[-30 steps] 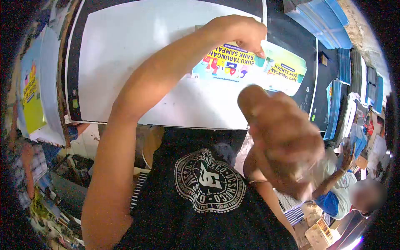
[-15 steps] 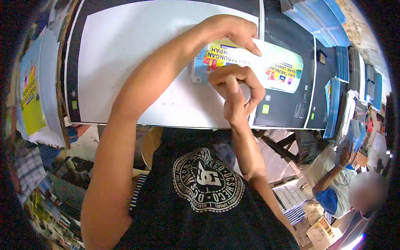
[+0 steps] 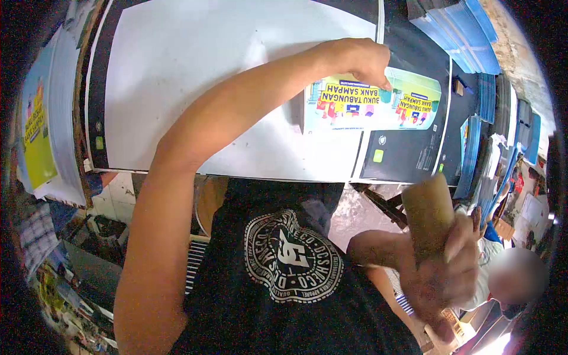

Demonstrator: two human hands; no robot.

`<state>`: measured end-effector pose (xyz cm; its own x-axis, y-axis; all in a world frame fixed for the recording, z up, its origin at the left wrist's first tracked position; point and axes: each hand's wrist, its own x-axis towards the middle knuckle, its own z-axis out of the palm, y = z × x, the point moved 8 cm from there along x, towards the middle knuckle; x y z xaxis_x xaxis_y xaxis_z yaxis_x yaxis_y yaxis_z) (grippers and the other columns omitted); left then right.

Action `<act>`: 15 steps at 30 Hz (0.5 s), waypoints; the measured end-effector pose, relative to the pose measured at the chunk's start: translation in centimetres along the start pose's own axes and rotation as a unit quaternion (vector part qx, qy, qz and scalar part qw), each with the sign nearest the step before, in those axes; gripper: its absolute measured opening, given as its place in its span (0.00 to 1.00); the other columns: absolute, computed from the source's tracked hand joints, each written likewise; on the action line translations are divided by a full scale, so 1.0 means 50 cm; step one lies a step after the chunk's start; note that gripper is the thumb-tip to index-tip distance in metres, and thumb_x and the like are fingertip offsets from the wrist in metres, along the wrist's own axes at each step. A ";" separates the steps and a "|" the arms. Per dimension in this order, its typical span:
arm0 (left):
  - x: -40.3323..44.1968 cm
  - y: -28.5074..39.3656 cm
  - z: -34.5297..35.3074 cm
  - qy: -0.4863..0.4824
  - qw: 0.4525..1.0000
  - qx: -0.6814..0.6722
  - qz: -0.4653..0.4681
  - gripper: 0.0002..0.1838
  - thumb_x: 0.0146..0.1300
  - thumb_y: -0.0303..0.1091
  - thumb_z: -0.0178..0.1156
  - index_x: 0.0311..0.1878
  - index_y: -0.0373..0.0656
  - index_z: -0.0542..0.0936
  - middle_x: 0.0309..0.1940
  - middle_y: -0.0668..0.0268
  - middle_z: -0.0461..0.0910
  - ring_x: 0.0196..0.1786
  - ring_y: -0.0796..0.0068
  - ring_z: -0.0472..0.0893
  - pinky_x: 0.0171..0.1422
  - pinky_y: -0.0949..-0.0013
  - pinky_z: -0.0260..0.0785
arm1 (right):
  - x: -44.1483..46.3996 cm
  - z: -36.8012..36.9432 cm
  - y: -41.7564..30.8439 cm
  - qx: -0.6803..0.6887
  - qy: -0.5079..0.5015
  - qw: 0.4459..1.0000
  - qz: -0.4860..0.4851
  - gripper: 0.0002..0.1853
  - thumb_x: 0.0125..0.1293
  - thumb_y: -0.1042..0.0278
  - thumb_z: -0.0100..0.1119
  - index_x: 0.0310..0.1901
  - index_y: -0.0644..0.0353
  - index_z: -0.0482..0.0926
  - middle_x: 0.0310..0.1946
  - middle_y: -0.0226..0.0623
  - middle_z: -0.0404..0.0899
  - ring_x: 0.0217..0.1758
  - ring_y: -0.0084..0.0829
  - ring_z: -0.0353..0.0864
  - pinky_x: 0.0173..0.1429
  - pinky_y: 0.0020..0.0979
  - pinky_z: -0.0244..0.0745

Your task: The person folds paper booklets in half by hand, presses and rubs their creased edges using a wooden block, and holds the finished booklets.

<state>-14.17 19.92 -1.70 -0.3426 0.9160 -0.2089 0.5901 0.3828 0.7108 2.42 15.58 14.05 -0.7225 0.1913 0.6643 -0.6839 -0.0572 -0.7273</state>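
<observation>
right hand (image 3: 444,266) swung clear
it has left the printed sheet (image 3: 340,118) for beyond the desk's (image 3: 402,163) near edge, uncovering lettering (image 3: 353,94).

The white sheet (image 3: 207,112) looks smooth, with a soft sheen; the printed covers (image 3: 342,115) look like paper, smooth and slightly glossy. The black shirt (image 3: 231,254) is cloth — matt, softly creased.

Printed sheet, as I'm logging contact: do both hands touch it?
No, the left hand touches the printed sheet, but the right hand is well apart from it.
</observation>
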 end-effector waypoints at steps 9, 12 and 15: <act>0.019 -0.004 0.019 -0.048 0.998 -0.015 0.044 0.31 0.60 0.59 0.64 0.50 0.36 0.84 0.38 0.48 0.86 0.42 0.51 0.86 0.47 0.53 0.77 | -0.104 0.010 0.179 -0.086 -0.003 0.985 0.147 0.15 0.55 0.61 0.56 0.21 0.66 0.75 0.20 0.40 0.77 0.24 0.40 0.78 0.34 0.39 0.75; 0.014 0.007 0.011 -0.008 0.999 0.011 0.047 0.29 0.61 0.57 0.64 0.49 0.38 0.85 0.37 0.49 0.86 0.41 0.52 0.86 0.46 0.54 0.77 | -0.094 0.004 0.167 -0.090 0.000 0.989 0.118 0.19 0.57 0.56 0.54 0.22 0.66 0.75 0.19 0.41 0.77 0.23 0.40 0.77 0.34 0.42 0.75; 0.003 0.013 -0.001 -0.008 0.999 0.030 0.043 0.27 0.62 0.56 0.63 0.48 0.39 0.85 0.37 0.49 0.86 0.41 0.52 0.87 0.45 0.54 0.77 | -0.064 0.008 0.118 -0.060 0.024 0.993 0.102 0.19 0.60 0.54 0.60 0.24 0.64 0.77 0.20 0.41 0.78 0.24 0.43 0.79 0.36 0.45 0.77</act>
<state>-13.88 20.32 -1.25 -0.2775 0.9474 -0.1596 0.6594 0.3086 0.6855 0.64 14.24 7.71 -0.8375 0.2338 0.4940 -0.5042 0.0178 -0.8634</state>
